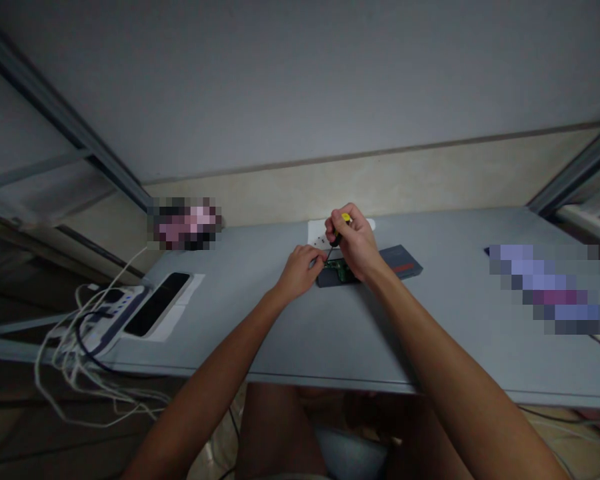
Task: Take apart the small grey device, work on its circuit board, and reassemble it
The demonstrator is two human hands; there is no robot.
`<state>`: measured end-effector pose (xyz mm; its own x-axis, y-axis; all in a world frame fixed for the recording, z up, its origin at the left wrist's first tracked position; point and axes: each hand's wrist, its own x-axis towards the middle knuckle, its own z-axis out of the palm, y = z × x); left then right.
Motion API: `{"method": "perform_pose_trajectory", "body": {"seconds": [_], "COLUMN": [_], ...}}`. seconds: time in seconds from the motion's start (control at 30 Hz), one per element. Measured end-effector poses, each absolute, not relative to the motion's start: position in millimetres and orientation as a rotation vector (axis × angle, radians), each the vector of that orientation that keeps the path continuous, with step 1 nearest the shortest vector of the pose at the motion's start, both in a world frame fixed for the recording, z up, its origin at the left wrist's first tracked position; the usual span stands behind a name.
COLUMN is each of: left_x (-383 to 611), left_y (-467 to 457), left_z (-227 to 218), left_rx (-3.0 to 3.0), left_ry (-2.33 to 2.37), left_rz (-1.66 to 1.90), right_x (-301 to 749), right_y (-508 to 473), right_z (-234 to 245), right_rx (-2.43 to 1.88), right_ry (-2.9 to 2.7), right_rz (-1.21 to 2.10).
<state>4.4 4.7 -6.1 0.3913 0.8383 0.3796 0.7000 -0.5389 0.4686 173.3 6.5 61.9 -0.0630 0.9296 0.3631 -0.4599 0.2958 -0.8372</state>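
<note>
My right hand (357, 243) is wrapped round a screwdriver (336, 238) with a yellow and black handle. The thin shaft slants down to the left end of a green circuit board (341, 269). At that same end my left hand (300, 268) has its fingers closed at the board's edge, close to the screwdriver's tip. Under the board lies a dark flat box (405, 259) with a reddish mark, partly hidden by my right hand. Just behind, a white sheet (316, 230) bears several small dark specks, too small to name.
A phone (160, 303) lies on papers at the left, beside a power strip (117, 317) with tangled white cables (73, 373). Blurred-out items rest at the back left and far right. The grey table (290, 340) meets a wall behind, with metal posts at both sides.
</note>
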Motion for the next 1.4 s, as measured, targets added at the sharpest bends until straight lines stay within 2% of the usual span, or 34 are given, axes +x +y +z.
{"method": "perform_pose_trajectory", "body": {"seconds": [0.6, 0.8, 1.0, 1.27, 1.4], "left_x": [6, 5, 5, 5, 6], "left_y": [3, 3, 4, 1, 2], "left_z": [-6, -6, -7, -5, -6], "left_rx": [2.406, 2.4, 2.398, 2.399, 2.41], "left_ry": [1.377, 1.382, 1.396, 1.382, 1.405], "left_rz": [0.873, 0.848, 0.842, 0.853, 0.841], "right_x": [174, 173, 169, 178, 176], "right_y": [8, 10, 14, 16, 10], "right_z": [62, 60, 56, 55, 60], "right_rx": [-0.588, -0.67, -0.549, -0.632, -0.611], "right_ry": [-1.152, -1.222, -1.198, -1.269, -1.301], "right_rz": [1.251, 1.026, 1.136, 0.924, 0.949]}}
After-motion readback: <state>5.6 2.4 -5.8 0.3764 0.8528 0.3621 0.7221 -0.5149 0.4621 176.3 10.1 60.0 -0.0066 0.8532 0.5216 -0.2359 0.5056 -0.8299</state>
